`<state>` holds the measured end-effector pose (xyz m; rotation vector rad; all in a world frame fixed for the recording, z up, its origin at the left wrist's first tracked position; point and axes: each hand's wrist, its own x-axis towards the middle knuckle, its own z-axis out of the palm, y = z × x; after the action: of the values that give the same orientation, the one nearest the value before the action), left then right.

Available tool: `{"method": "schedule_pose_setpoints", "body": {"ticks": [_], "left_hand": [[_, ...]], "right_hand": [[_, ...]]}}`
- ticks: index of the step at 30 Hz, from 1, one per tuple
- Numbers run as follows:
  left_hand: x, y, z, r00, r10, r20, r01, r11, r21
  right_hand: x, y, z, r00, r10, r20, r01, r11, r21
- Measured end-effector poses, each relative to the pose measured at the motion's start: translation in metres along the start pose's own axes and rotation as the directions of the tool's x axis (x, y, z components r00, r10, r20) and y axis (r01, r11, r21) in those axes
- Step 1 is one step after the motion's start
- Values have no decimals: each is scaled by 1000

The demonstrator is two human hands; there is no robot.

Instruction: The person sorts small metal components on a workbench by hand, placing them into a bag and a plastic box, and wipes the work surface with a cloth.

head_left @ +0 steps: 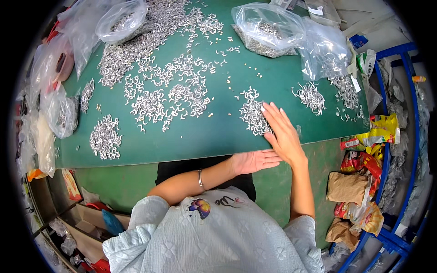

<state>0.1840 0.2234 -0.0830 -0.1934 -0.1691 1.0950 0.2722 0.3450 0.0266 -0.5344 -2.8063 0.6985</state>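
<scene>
While the right hand (pixel 283 134) lies flat, fingers (pixel 272 113) extended and gripping nothing, a small heap of silvery curved metal clips (pixel 251 116) sits under its fingertips near the green counter (pixel 218 136) front edge; left hand (pixel 255 161) open, cupped below that edge.

The small heap of silvery curved metal pieces (pixel 253 116) under my fingertips lies near the front edge of the green board (pixel 191 145), loosely piled and spread flat. Each piece looks like a little open hook or C-clip, though I can't quite tell their exact shape.
</scene>
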Motion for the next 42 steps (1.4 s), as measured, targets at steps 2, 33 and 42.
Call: {"method": "schedule_pose_setpoints", "body": {"ticks": [2,33,42], "left_hand": [[1,1,5,998,58,-38,-56,997,54],[-16,1,12,983,161,-89,-163,987,-13],[-25,1,7,970,190,-153,-218,957,-190]], "right_hand": [[-9,-7,1,999,25,26,-26,998,57],[-56,-33,23,1000,-3,-20,9,943,332],[-23,-36,19,989,-69,-130,97,969,227]]}}
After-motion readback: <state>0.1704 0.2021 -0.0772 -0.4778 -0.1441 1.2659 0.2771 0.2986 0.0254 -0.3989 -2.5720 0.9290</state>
